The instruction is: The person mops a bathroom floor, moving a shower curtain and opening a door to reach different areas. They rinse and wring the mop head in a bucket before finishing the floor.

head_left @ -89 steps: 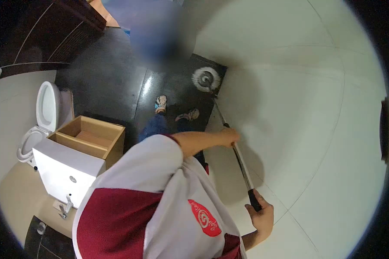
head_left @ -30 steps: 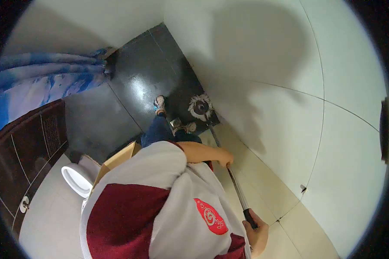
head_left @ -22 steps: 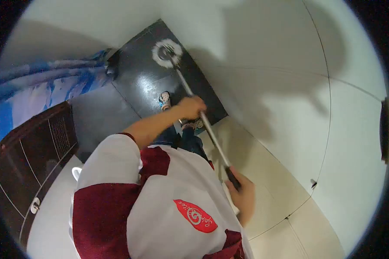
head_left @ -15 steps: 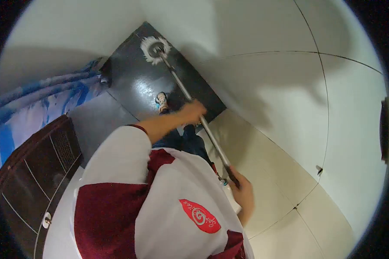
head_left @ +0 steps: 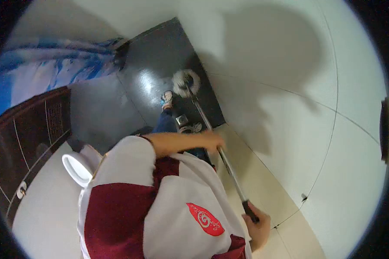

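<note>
A round mop [head_left: 196, 82] with white shaggy strands rests on the dark floor near the wall. Its silver handle [head_left: 231, 170] slants down to a black end grip. Partway along the handle, my left hand [head_left: 213, 141] is closed around it, slightly blurred. My right hand [head_left: 258, 224] grips the black end beside my hip, with the fingers partly hidden behind the handle. Just left of the mop strands is my left foot [head_left: 167, 98] in a sandal. My other foot [head_left: 193, 128] shows partly beneath the handle.
Pale tiled walls [head_left: 281, 52] rise close on the right. At left hang a blue and white curtain [head_left: 60, 69] and a dark brown panel [head_left: 30, 125]. A white oval rim [head_left: 69, 168] stands by my left elbow. A small square drain [head_left: 182, 120] lies between my feet.
The mop head has come back from the far corner toward my feet and right. Both hands have moved down and right with the handle. My view has shifted too.
</note>
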`<action>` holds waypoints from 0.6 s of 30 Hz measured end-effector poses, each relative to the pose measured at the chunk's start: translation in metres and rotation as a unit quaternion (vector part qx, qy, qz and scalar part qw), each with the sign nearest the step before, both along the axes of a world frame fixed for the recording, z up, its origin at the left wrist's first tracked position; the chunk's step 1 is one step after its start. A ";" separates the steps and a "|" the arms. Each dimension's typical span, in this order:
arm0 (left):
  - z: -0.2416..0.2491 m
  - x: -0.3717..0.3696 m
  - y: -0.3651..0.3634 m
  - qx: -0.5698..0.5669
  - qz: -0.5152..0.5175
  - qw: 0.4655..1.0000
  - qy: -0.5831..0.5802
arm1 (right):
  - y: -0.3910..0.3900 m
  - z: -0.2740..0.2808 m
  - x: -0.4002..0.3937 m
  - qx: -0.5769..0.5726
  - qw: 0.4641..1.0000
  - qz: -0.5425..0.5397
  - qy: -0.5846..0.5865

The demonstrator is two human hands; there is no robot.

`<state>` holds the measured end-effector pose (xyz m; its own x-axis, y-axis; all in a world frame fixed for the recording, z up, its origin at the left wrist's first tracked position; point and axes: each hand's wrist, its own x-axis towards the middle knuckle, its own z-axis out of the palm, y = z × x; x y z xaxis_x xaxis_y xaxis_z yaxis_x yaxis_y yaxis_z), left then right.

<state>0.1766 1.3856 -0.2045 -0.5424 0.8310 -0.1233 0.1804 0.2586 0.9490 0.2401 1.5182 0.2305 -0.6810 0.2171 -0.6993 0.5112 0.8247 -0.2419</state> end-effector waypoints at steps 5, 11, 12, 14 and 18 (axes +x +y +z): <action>-0.022 -0.052 -0.124 -0.083 0.291 0.952 0.053 | -0.059 -0.078 -0.082 -0.023 0.976 0.213 0.038; -0.028 -0.009 -0.065 -0.052 0.335 0.940 0.040 | -0.028 -0.054 -0.058 0.027 0.967 0.252 -0.014; -0.026 -0.007 -0.036 -0.053 0.273 0.959 0.058 | -0.014 -0.034 -0.053 0.033 0.972 0.231 -0.003; -0.001 -0.010 0.010 0.022 0.201 0.979 0.039 | 0.002 0.002 -0.049 0.044 0.979 0.198 0.021; 0.050 -0.045 -0.015 -0.017 0.126 0.991 -0.033 | -0.015 0.027 -0.084 0.019 0.974 0.219 0.047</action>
<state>0.1320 1.3705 -0.1543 -0.7223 0.6650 -0.1900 0.0448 0.3192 0.9466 0.1559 1.5030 0.2575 -0.7754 -0.0845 -0.6258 0.0856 0.9678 -0.2368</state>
